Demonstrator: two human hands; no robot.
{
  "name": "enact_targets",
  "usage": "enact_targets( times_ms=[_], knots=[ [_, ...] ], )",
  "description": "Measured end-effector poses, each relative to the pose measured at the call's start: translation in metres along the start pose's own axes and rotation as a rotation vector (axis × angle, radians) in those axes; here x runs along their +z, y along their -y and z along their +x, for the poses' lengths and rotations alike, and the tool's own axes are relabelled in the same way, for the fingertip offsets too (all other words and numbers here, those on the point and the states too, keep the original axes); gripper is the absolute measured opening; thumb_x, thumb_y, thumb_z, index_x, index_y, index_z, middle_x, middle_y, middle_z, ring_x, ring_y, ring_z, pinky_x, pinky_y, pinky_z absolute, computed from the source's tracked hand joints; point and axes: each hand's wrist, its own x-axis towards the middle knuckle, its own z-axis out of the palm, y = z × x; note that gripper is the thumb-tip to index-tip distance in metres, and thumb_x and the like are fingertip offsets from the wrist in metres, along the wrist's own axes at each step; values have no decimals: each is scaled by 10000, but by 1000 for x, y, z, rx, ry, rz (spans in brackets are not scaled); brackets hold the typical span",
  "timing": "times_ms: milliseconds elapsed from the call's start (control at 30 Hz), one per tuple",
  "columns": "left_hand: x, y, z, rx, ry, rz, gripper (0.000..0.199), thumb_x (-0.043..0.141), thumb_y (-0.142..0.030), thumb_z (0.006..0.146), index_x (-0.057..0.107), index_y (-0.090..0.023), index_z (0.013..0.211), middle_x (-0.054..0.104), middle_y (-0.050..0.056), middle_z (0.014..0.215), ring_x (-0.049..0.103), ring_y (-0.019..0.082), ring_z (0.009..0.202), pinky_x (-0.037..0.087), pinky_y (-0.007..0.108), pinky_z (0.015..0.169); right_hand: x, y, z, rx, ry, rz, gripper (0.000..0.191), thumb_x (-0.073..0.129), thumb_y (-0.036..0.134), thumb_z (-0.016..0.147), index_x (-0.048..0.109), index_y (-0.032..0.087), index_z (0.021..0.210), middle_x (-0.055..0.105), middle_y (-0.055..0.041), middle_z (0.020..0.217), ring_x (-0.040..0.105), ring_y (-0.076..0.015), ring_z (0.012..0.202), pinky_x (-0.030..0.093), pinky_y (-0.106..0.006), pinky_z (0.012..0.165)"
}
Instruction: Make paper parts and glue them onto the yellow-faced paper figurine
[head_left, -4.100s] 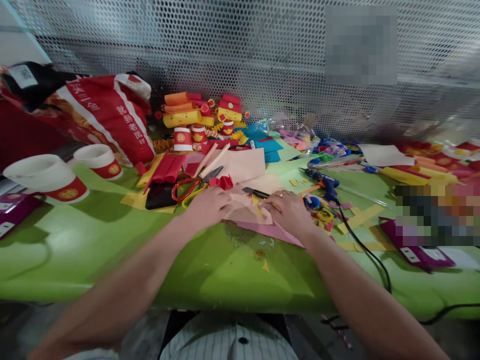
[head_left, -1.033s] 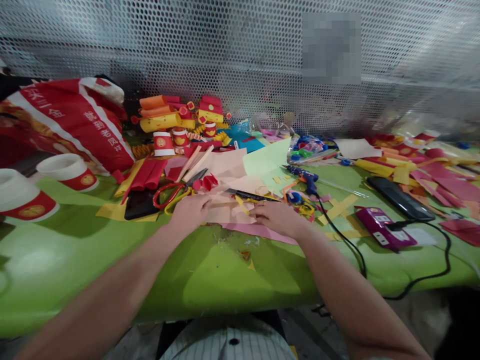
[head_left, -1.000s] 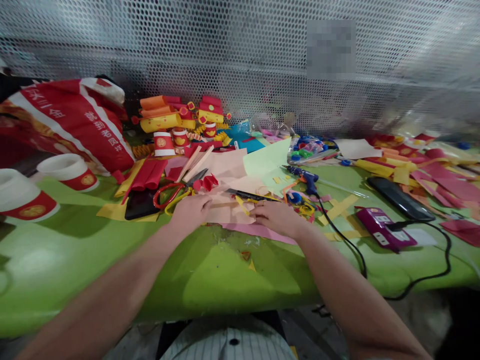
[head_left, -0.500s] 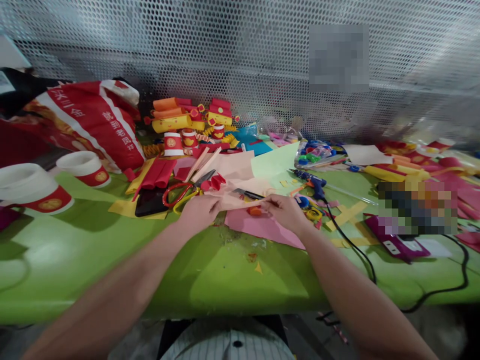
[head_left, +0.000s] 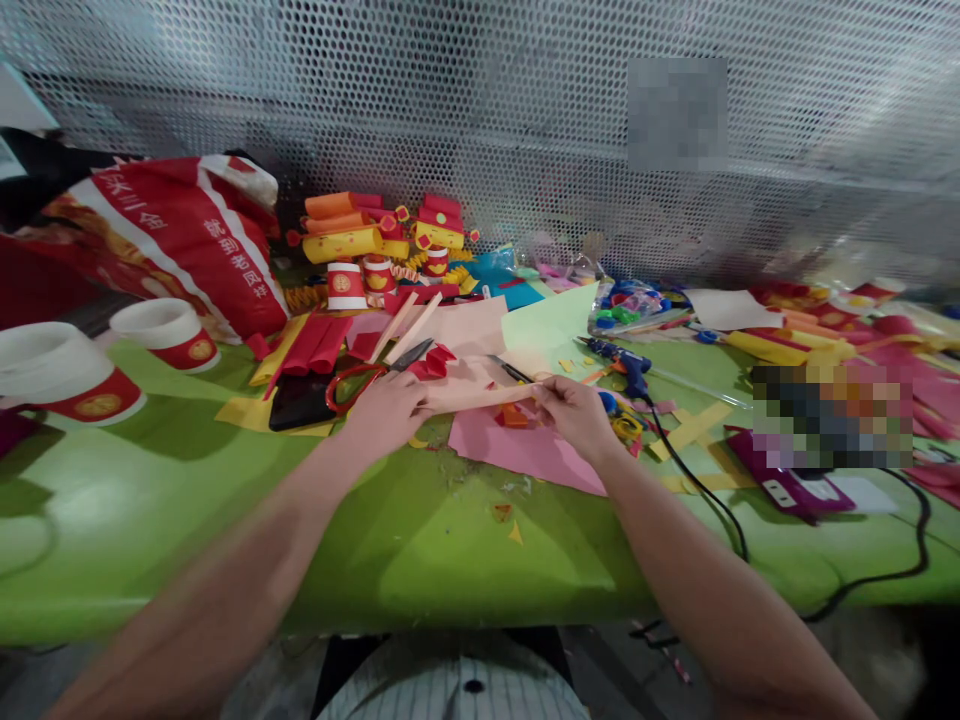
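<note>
The peach paper has just come up off the bench: a second ago it lay flat with both hands resting on it, and now it spans the gap between them as a narrow band, folded or seen nearly edge-on, I cannot tell which. The left hand grips its left end with bent fingers, and the right hand pinches its right end between thumb and forefinger, so neither set of fingers is free. The lift uncovers more of the pink sheet, which lies below the fingers and nearer the body, with an orange scrap on it near the right fingertips. As I judge it, the work has shifted from pressing the paper against a surface to shaping or positioning it in the air. The craft knife lies just beyond the right fingers, its rear end hidden behind them, while the red-handled scissors sit just beside the left fingers, partly covered. A curled red paper piece rests beyond the left fingertips, and a blue glue gun lies to the right of the right fingers, apart from them.
</note>
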Motion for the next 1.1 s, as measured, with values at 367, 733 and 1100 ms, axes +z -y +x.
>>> enact_targets(
  times_ms=[367,733,1100],
  knots=[
    [-2,-8,-3,192,182,-35,263,465,-260,880,682,-163,767,665,65,841,602,197,848,471,313,755,-10,18,-7,-97,120,-646,443,480,526,770,598,176,525,524,-10,465,456,-122,474,270,-237,467],
    [6,-12,-4,178,91,-46,245,506,-228,859,695,-231,1014,658,68,1084,558,233,1064,429,390,925,3,26,-19,-257,278,-843,211,532,260,831,727,253,910,710,-31,966,636,-166,805,438,-266,694],
    [1,-21,-6,102,137,7,293,418,-308,911,692,-267,1008,673,51,1141,584,240,1067,224,567,1061,18,31,-23,-482,508,-961,249,505,223,876,704,179,1020,664,-93,1150,573,-206,1097,401,-344,965]
  ],
)
